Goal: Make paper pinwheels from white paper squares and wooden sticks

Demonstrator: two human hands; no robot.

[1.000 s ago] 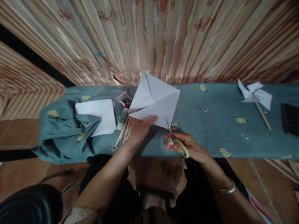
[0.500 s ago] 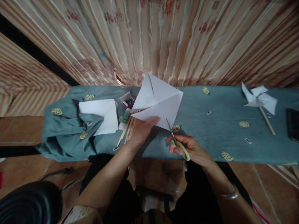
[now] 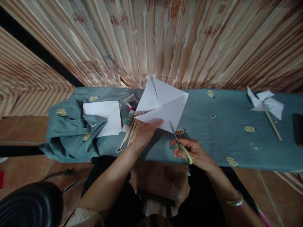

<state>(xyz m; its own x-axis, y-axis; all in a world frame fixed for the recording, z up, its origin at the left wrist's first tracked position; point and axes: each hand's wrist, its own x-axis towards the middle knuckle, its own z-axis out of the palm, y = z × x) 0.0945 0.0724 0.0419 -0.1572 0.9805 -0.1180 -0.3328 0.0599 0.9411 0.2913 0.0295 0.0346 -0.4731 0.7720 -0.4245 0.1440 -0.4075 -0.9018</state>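
A square sheet of white paper (image 3: 165,105) is slit inward from its top and left corners. My left hand (image 3: 147,130) pinches its lower left edge, thumb on top and fingers hidden beneath. In my right hand (image 3: 189,149) are scissors (image 3: 181,150) with pale green handles, my fingers through the loops. Their blades lie at the paper's lower corner and point up into the sheet. Just left of the paper are several thin wooden sticks (image 3: 129,135), partly under my left hand, and a green and white glue stick (image 3: 129,119).
A stack of white paper (image 3: 113,121) lies at left, partly under bunched cloth. Beside the glue is a small packet (image 3: 132,102) of dark bits. A paper pinwheel (image 3: 266,102) on a stick and a black object (image 3: 298,127) lie at right on the green cloth (image 3: 220,132). A curtain (image 3: 170,47) hangs behind.
The whole view has shifted slightly, so things appear a little further right. The hands, paper and scissors keep nearly the same places relative to each other.
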